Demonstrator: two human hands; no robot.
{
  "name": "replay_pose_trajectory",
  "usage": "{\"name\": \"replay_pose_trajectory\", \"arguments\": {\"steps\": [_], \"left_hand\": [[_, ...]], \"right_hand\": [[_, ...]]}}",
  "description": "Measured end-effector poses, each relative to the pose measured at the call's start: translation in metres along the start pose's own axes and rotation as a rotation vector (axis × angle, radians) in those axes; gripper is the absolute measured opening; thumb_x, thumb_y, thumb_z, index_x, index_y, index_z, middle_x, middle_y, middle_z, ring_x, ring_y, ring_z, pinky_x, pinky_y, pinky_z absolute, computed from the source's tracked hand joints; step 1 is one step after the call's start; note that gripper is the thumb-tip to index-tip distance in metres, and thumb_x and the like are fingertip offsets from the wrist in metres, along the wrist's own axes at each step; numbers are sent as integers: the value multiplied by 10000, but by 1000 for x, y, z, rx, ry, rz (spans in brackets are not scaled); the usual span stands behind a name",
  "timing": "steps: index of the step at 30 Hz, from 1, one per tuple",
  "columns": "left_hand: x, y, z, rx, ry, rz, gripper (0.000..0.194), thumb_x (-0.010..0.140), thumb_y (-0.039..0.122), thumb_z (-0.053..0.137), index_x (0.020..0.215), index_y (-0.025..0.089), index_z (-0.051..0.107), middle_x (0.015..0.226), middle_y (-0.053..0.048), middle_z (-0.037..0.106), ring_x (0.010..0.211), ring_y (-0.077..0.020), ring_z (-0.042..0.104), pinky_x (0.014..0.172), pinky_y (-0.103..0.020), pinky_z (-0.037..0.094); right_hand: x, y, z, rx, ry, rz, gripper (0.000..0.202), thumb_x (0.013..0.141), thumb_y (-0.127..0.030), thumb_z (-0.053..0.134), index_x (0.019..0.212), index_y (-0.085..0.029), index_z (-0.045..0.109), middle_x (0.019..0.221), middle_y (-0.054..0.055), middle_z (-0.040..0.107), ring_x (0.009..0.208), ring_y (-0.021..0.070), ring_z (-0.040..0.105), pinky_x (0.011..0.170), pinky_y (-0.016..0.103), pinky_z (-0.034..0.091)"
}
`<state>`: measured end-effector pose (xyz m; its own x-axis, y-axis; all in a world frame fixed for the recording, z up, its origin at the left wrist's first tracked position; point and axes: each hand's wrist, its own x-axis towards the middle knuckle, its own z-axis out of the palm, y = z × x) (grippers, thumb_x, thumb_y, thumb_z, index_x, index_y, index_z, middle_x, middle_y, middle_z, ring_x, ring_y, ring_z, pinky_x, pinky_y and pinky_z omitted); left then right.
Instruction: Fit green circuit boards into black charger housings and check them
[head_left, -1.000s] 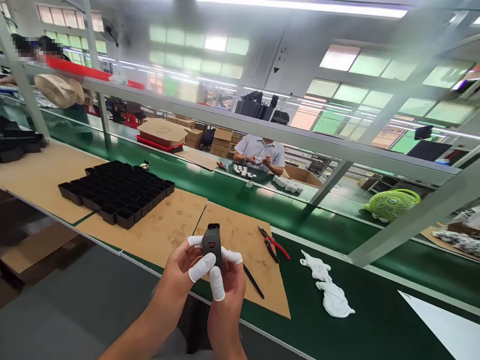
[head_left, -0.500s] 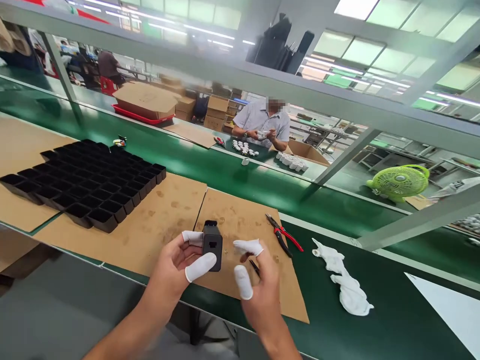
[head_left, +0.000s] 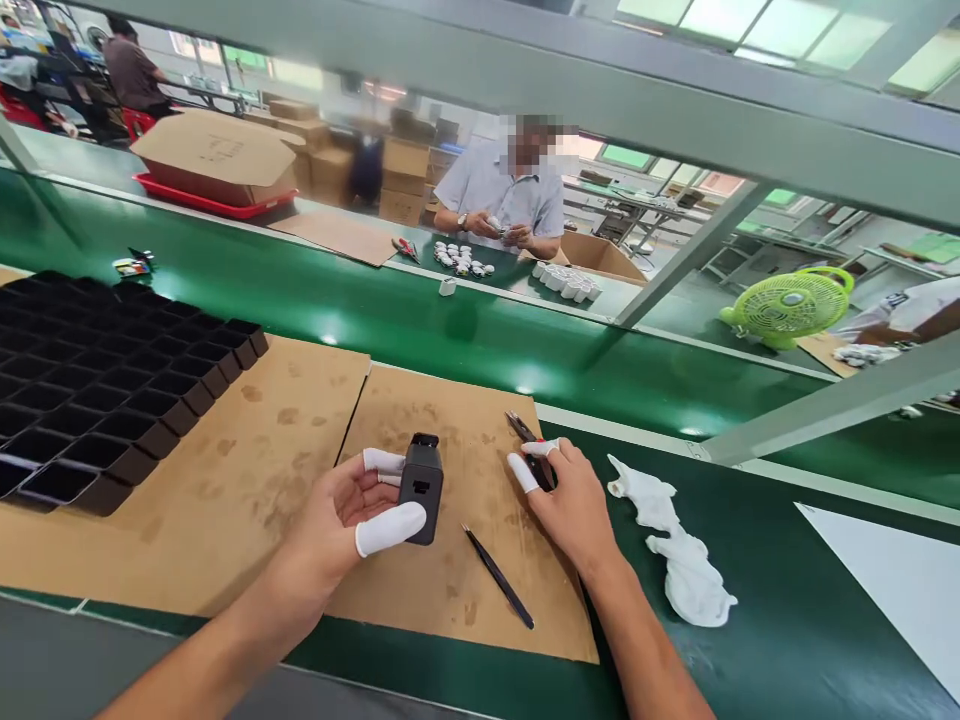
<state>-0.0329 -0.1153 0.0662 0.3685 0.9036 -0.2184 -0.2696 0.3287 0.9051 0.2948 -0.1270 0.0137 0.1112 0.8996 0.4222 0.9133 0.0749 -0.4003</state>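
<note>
My left hand [head_left: 341, 520], with white finger cots on, holds a small black box-shaped housing [head_left: 421, 495] upright between thumb and fingers. A dark slot shows in the housing's near face, and a clip-like part stands at its top. Over at the right, my right hand [head_left: 566, 490], also in white finger cots, has its thumb and forefinger around the handles of a pair of pliers [head_left: 529, 432]. The pliers lie on the cardboard, jaws pointing away, with most of the handles hidden under the hand. Black tweezers [head_left: 497, 575] lie between my hands.
Rows of black open-topped boxes [head_left: 142, 400] stand at left on the cardboard sheet [head_left: 300, 430]. Crumpled white gloves [head_left: 690, 560] and a white sheet [head_left: 892, 590] lie at right. Beyond the green bench, a co-worker [head_left: 502, 190] handles small white parts near a green fan [head_left: 791, 305].
My right hand has moved right, from beside the housing to the pliers, uncovering the tweezers. My left hand keeps the housing. The view has shifted somewhat.
</note>
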Motion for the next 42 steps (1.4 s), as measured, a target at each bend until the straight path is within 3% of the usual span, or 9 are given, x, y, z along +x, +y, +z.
{"name": "replay_pose_trajectory", "arguments": {"steps": [9,15,20,24,27,30,34,37,42], "left_hand": [[55,-20,33,20,-94,-52,598,662,533,1091,1076,208,809,1070,-70,825,1010,-261,788,1011,-369,637],[64,-42,30,96,-70,-44,593,656,491,1108,1066,202,791,1117,-90,832,1039,-261,778,944,-335,656],[63,-46,27,111,-51,-85,578,661,445,1106,1079,211,783,1101,-74,836,1004,-240,772,938,-325,659],[65,-41,28,94,-11,-103,570,599,380,1117,1015,206,767,1054,-67,839,974,-243,772,903,-322,660],[66,-40,27,93,13,-117,549,610,389,1106,1001,205,767,1042,-64,833,965,-238,767,881,-310,653],[67,-42,27,89,30,-115,566,603,410,1110,1000,199,765,1021,-59,817,930,-222,753,858,-302,651],[68,-50,26,118,69,-59,538,644,436,1084,977,200,734,994,-54,792,909,-211,755,813,-288,653],[66,-54,26,203,84,-20,521,664,422,1071,973,205,711,957,-46,775,855,-196,744,739,-262,637],[64,-56,26,292,55,22,475,719,390,1040,992,212,694,1036,-74,818,877,-221,789,774,-305,679]], "right_hand": [[-18,-25,6,142,-64,-189,169,1111,-380,667,1112,-255,781,933,38,743,891,240,690,823,387,531],[-13,-8,-17,70,-64,-61,334,1083,-326,668,762,-243,626,773,13,662,735,206,580,761,378,413],[-26,-38,-27,138,-434,-133,325,958,-415,866,840,-253,611,796,-38,694,735,184,612,747,346,460],[-34,-53,-20,200,-561,-128,233,1008,-197,725,854,-255,559,841,-22,672,734,184,601,706,340,469],[-30,-49,-22,407,-495,75,217,1102,-261,653,890,-260,604,797,-30,657,682,167,591,630,309,483],[-24,-48,-27,552,-293,155,187,1096,-382,754,958,-261,722,783,-29,678,657,157,601,616,293,522],[-24,-59,-31,626,-73,100,80,1051,-248,804,1098,-298,845,939,16,765,728,160,688,603,271,553],[-25,-66,-33,624,-57,24,250,1049,-137,735,1141,-323,874,954,22,767,733,146,696,554,250,528],[-26,-67,-33,553,-34,-42,259,1032,-102,738,1072,-321,873,845,-4,757,663,139,670,542,266,517]]}}
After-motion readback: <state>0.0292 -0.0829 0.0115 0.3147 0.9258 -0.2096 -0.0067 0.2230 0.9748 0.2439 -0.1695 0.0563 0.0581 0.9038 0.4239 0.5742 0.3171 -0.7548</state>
